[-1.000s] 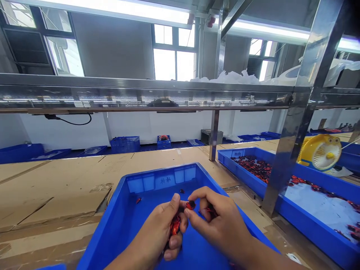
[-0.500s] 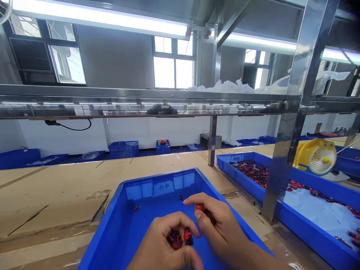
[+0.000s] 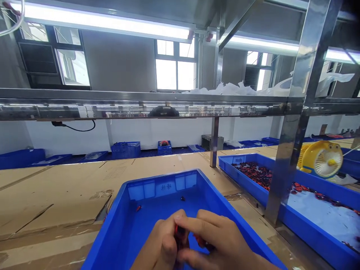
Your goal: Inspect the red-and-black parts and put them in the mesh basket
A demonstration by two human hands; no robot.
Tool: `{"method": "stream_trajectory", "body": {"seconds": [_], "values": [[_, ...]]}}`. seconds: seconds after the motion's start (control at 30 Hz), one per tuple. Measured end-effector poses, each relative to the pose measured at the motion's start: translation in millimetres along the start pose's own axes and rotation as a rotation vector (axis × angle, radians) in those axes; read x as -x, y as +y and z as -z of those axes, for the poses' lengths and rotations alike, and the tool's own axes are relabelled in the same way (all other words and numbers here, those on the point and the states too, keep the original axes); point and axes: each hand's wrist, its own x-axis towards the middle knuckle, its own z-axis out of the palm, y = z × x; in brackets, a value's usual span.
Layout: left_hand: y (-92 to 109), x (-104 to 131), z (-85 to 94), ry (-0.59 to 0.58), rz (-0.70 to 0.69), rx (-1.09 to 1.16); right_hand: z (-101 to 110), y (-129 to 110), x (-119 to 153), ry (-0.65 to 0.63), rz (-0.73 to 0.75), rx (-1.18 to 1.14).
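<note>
Over the near part of a blue plastic tray (image 3: 118, 210), my two hands are together. My left hand (image 3: 165, 240) is curled around small red-and-black parts (image 3: 180, 233), partly covered by the fingers. My right hand (image 3: 219, 236) reaches across with its fingers against the left one, and it also has a small red-and-black part (image 3: 200, 240) in its palm. The exact kind of these parts cannot be made out. Inside the tray lie a small red piece (image 3: 138, 208) and a small dark piece (image 3: 182, 198), both beyond my hands.
To the right, a long blue tray (image 3: 315, 221) holds many red-and-black parts and a white sheet. A metal post (image 3: 285, 168) rises between the trays. A yellow fan (image 3: 322, 159) stands at the right. Cardboard (image 3: 64, 187) covers the table; a metal shelf beam (image 3: 140, 107) crosses ahead.
My hands have come together; the right hand has moved down and left onto the left hand. The parts in the left hand are now more covered. The view has shifted slightly.
</note>
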Motion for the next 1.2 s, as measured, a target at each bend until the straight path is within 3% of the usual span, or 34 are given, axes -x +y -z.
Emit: {"method": "stream_trajectory", "body": {"seconds": [0.13, 0.2, 0.27, 0.33, 0.43, 0.53, 0.57, 0.63, 0.8, 0.97, 1.03, 1.2], "values": [[-5, -3, 1.0, -0.093, -0.029, 0.021, -1, 0, 2, 0.062, -0.007, 0.072], [-8, -6, -1.8, -0.086, -0.006, 0.104, 0, 1, 3, 0.078, -0.033, 0.072], [-11, -10, -4.5, -0.025, 0.116, 0.223, 1, 1, 3, 0.069, -0.083, 0.056], [-12, -14, -4.9, 0.082, 0.368, 0.335, 0, -1, 2, 0.067, -0.143, 0.027], [-10, -19, 0.0, 0.254, 0.675, 0.557, -2, -1, -1, 0.07, -0.446, -0.17], [-9, -22, 5.3, 0.38, 0.662, 0.751, 0, 10, -3, 0.075, -0.949, -0.734], [-9, -23, 6.1, 0.408, 0.637, 0.775, 2, 15, -4, 0.089, -1.052, -0.91], [-8, -24, 5.9, 0.428, 0.607, 0.788, 8, 27, -5, 0.116, -1.124, -1.093], [-5, -23, 1.6, 0.375, 0.567, 0.718, 13, 33, -5, 0.062, -1.043, -0.944], [-4, -19, -2.9, 0.234, 0.51, 0.48, -2, 10, 1, -0.111, -0.506, -0.243], [-7, -18, -5.2, 0.195, 0.507, 0.419, -5, 4, 3, -0.205, -0.342, -0.077], [-8, -19, -9.8, 0.164, 0.546, 0.312, 2, 0, 2, -0.458, -0.267, 0.191]]}}
